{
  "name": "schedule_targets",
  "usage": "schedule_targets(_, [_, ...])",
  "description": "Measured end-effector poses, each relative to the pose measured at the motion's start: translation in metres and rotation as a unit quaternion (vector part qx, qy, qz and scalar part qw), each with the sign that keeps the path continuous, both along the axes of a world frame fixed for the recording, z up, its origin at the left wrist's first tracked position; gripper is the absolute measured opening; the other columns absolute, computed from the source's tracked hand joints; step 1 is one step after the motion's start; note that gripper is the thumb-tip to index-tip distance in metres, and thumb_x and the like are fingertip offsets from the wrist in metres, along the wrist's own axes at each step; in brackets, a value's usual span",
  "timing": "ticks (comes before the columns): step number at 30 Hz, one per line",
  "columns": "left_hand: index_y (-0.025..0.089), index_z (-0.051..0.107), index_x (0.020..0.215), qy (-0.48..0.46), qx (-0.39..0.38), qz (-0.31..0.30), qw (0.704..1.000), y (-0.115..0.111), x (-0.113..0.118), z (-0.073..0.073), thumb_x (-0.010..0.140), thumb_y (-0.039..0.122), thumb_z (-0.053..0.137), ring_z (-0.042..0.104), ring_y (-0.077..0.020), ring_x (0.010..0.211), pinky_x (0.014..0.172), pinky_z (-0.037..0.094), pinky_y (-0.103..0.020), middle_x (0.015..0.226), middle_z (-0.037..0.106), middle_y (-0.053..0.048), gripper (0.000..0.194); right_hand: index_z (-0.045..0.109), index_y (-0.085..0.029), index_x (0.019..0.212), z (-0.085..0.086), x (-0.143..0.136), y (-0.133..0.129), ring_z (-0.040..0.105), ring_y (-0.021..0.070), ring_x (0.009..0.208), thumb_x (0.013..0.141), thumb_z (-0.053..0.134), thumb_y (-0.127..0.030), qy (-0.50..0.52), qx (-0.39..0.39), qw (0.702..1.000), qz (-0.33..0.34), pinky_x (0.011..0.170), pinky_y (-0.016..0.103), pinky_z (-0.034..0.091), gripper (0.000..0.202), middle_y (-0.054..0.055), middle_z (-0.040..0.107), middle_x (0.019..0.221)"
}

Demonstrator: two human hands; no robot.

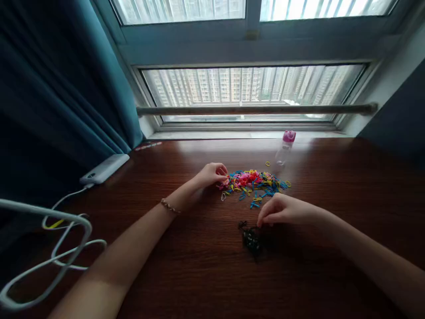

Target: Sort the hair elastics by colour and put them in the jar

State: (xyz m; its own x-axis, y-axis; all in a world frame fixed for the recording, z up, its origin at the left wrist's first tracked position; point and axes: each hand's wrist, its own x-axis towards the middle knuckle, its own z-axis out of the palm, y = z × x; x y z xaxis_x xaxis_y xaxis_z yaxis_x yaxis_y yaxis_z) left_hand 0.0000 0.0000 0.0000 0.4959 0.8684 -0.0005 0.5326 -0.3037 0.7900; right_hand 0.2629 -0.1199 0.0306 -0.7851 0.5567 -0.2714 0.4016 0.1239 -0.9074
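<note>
A loose pile of small colourful bands, pink, red, yellow and blue, lies on the dark wooden table. My left hand, with a bracelet on its wrist, touches the pile's left edge, its fingers bent together; what they hold, if anything, is too small to name. Nearer to me lies a small dark heap of black bands. My right hand is at the heap's upper right, thumb and fingertips pinched at its edge. Whether a black band is between those fingertips is too small to tell.
A clear bottle with a pink cap is behind the pile, beside a single yellow band. A white power bank with a cable sits at the left by the blue curtain. A window and rail are beyond the table.
</note>
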Motion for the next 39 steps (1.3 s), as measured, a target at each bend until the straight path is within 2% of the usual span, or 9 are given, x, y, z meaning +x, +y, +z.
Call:
schedule_targets(3, [0.012,0.059,0.082,-0.015,-0.027,0.016,0.999,0.000,-0.003,0.007,0.064,0.025,0.064,0.062,-0.0140,0.061,0.054,0.048,-0.023,0.072,0.067,-0.005,0.023,0.069,-0.011,0.090,-0.001,-0.001,-0.002,0.056,0.0118,0.066,0.078,0.053,-0.030,-0.003,-0.007,1.000,0.012,0.061,0.022,0.045,0.028,0.007,0.067,0.084])
schedule_targets(7, [0.012,0.062,0.079,0.018,0.030,0.039,0.999,-0.006,0.000,0.013,0.066,0.031,0.063,0.060,-0.0137,0.062,0.053,0.046,-0.021,0.070,0.065,-0.005,0.023,0.069,-0.011,0.091,0.001,-0.002,-0.003,0.057,0.0128,0.070,0.079,0.053,-0.033,0.015,-0.007,1.000,0.001,0.061,0.022,0.045,0.030,0.008,0.067,0.086])
schedule_targets(10, [0.013,0.063,0.080,0.058,0.044,-0.008,0.997,-0.012,0.006,0.014,0.062,0.039,0.067,0.058,-0.0129,0.059,0.050,0.043,-0.021,0.068,0.064,-0.004,0.032,0.068,-0.011,0.092,0.002,-0.002,-0.002,0.057,0.0134,0.073,0.078,0.054,-0.034,0.027,-0.009,0.999,-0.015,0.060,0.022,0.045,0.030,0.008,0.066,0.087])
schedule_targets(13, [0.013,0.063,0.081,0.086,0.034,-0.052,0.994,-0.014,0.009,0.013,0.057,0.034,0.071,0.057,-0.0126,0.059,0.051,0.043,-0.021,0.068,0.063,-0.002,0.033,0.067,-0.012,0.093,0.000,-0.002,-0.002,0.057,0.0133,0.074,0.077,0.055,-0.034,0.032,-0.014,0.999,-0.023,0.061,0.022,0.045,0.030,0.007,0.066,0.087])
schedule_targets(19, [0.011,0.059,0.087,0.057,-0.079,-0.050,0.994,-0.004,-0.005,0.019,0.060,0.019,0.065,0.060,-0.0139,0.064,0.056,0.047,-0.023,0.074,0.066,-0.005,0.029,0.066,-0.011,0.092,0.002,-0.003,-0.004,0.057,0.0132,0.073,0.077,0.056,-0.032,0.037,-0.020,0.999,-0.032,0.061,0.022,0.045,0.028,0.007,0.066,0.086])
schedule_targets(23, [0.011,0.058,0.086,0.059,-0.060,-0.023,0.996,0.000,-0.014,0.026,0.059,0.015,0.064,0.061,-0.0142,0.064,0.058,0.046,-0.023,0.070,0.067,-0.004,0.028,0.066,-0.011,0.091,0.004,-0.003,-0.004,0.057,0.0131,0.073,0.077,0.056,-0.031,0.033,-0.020,0.999,-0.036,0.061,0.022,0.045,0.027,0.007,0.065,0.085])
schedule_targets(31, [0.010,0.063,0.081,0.102,-0.081,-0.031,0.991,0.001,-0.022,0.034,0.062,0.018,0.060,0.061,-0.0156,0.063,0.053,0.042,-0.022,0.067,0.067,-0.005,0.021,0.066,-0.012,0.092,0.001,-0.002,-0.003,0.057,0.0125,0.073,0.077,0.056,-0.034,0.037,-0.017,0.999,-0.028,0.061,0.022,0.046,0.028,0.006,0.065,0.086])
schedule_targets(35, [0.011,0.066,0.083,0.138,-0.054,-0.033,0.988,0.005,-0.024,0.030,0.061,0.019,0.060,0.060,-0.0159,0.065,0.055,0.042,-0.022,0.070,0.067,-0.006,0.024,0.066,-0.012,0.092,-0.001,-0.002,-0.003,0.057,0.0126,0.073,0.077,0.056,-0.033,0.040,-0.018,0.999,-0.029,0.061,0.022,0.046,0.028,0.006,0.065,0.086])
schedule_targets(39, [0.013,0.066,0.080,0.171,0.030,-0.011,0.985,0.002,-0.019,0.031,0.057,0.021,0.065,0.058,-0.0153,0.067,0.055,0.040,-0.021,0.072,0.066,-0.004,0.025,0.066,-0.011,0.091,-0.001,-0.002,-0.003,0.056,0.0125,0.071,0.077,0.056,-0.033,0.040,-0.016,0.999,-0.030,0.060,0.022,0.046,0.028,0.007,0.064,0.085])
